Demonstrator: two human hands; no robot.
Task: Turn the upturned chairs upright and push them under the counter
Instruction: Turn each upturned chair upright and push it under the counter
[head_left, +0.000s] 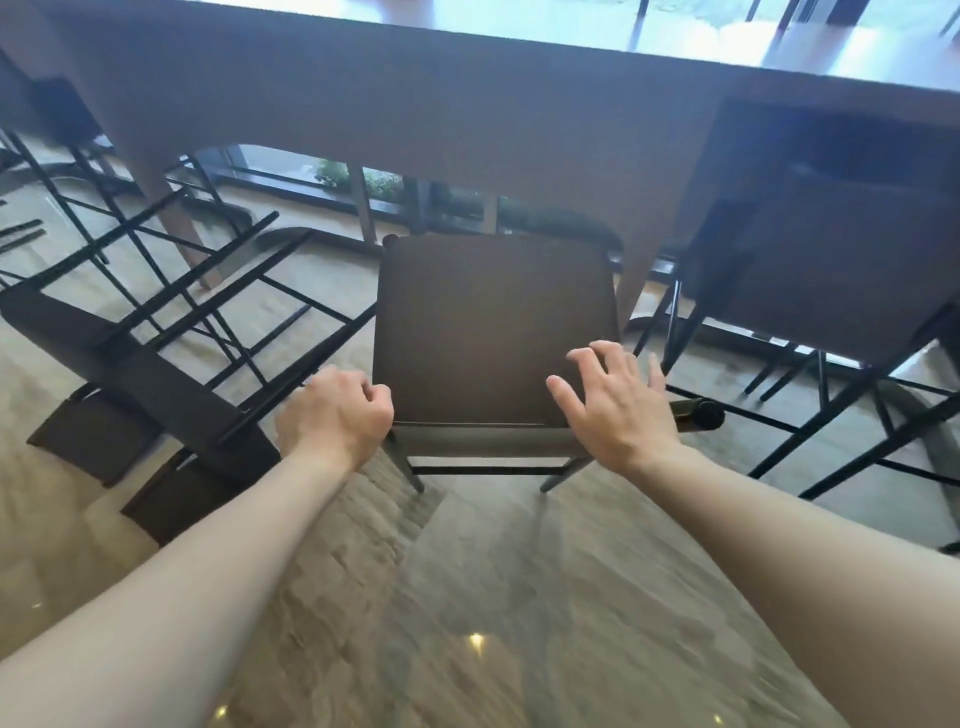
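Note:
A brown-seated chair (493, 332) stands upright in front of me, its far edge just under the wooden counter (467, 114). My left hand (335, 415) is curled around the seat's near left corner. Over the near right part of the seat, my right hand (615, 405) has its fingers spread and holds nothing; a black rail end (701, 413) sticks out beside it. To the left, an overturned chair (140, 379) lies on its side on the floor, black legs (218, 291) pointing toward the counter.
Another dark chair (852, 249) stands tucked under the counter at right. More chair frames (78, 156) lie at the far left. A counter leg (171, 208) comes down left of the centre chair. The glossy stone floor (493, 597) is open behind the chair.

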